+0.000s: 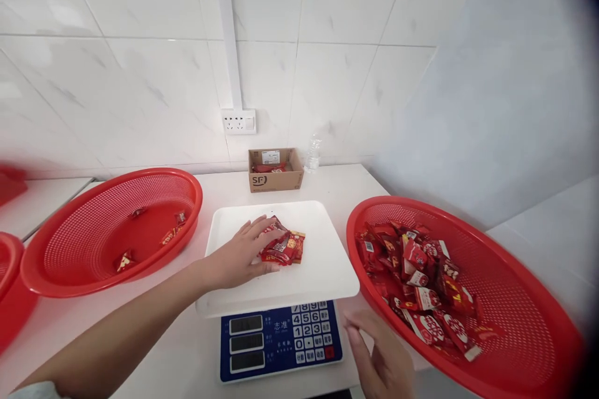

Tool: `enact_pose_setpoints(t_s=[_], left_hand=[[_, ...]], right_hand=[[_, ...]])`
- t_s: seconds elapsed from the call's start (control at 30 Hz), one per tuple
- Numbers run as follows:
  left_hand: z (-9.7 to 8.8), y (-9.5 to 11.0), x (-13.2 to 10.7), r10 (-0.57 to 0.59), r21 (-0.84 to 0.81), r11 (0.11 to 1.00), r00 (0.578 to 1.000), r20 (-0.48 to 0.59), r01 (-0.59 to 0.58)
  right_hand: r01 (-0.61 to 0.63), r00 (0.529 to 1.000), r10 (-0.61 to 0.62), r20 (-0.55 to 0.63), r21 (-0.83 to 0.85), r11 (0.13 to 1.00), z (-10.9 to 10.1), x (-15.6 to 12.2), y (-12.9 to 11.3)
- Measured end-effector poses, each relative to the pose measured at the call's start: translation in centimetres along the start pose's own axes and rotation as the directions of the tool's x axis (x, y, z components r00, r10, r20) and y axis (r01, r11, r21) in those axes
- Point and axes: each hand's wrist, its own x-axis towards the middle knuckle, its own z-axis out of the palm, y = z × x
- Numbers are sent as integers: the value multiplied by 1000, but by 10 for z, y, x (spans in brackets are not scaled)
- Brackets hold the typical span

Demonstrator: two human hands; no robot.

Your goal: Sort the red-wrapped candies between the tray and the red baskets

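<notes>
The white desk [337, 182] carries, at the right, a big red basket [519, 287] with many red packets heaped toward its left end. Just left of it is the white tray [322, 262], longer side to side than front to back, with the blue scale panel [276, 344] showing at its near edge. The left hand [238, 254] is clearly the nearer to the small pile of red packets [291, 250] near the tray's middle: it comes in from the left, palm down, fingers loosely spread over the pile's left part, and whether it grips anything underneath I cannot tell. From the right hand [384, 358], the pile lies ahead and to the left, past the tray's near right corner; that hand is half curled, thumb apart, with nothing seen in it. Fingers cover too much of the pile to read its long axis.
</notes>
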Motion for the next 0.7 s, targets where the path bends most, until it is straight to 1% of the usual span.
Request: enact_pose_setpoints(t_s=[0.07, 0.17, 0.27, 0.33, 0.37, 0.43, 0.47, 0.53, 0.6, 0.67, 0.7], left_hand=[[1, -3, -12, -54, -14, 998, 998, -22, 53], [6, -4, -30, -108, -13, 994, 991, -80, 107], [9, -2, -49, -151, -32, 989, 976, -160, 147], [10, -4, -63, -200, -42, 980, 951, -237, 195], [9, -6, -71, -232, -39, 972, 930, -285, 231], [6, -16, -85, -299, -20, 948, 870, -392, 317], [4, -22, -93, -326, -4, 932, 835, -444, 362], [-1, -36, -107, -374, 28, 891, 769, -518, 452], [-6, -48, -121, -439, 40, 839, 718, -539, 543], [-8, -57, -133, -528, 20, 782, 678, -512, 623], [-8, -60, -139, -566, 7, 759, 666, -487, 651]], right_hand=[[22, 998, -17, 57, -81, 996, 8, 28, -9], [67, 978, -34, 204, -155, 986, 27, 64, -15], [114, 940, -59, 336, -147, 983, 45, 86, -17], [134, 918, -76, 390, -124, 983, 54, 93, -18], [141, 907, -83, 413, -112, 984, 57, 95, -18], [150, 891, -93, 445, -95, 984, 60, 95, -18], [154, 890, -98, 446, -91, 984, 59, 94, -17], [152, 904, -98, 416, -100, 983, 54, 90, -16], [141, 931, -88, 353, -128, 982, 44, 83, -12], [125, 956, -73, 285, -171, 977, 30, 73, -7], [114, 966, -61, 252, -200, 973, 23, 68, -3]])
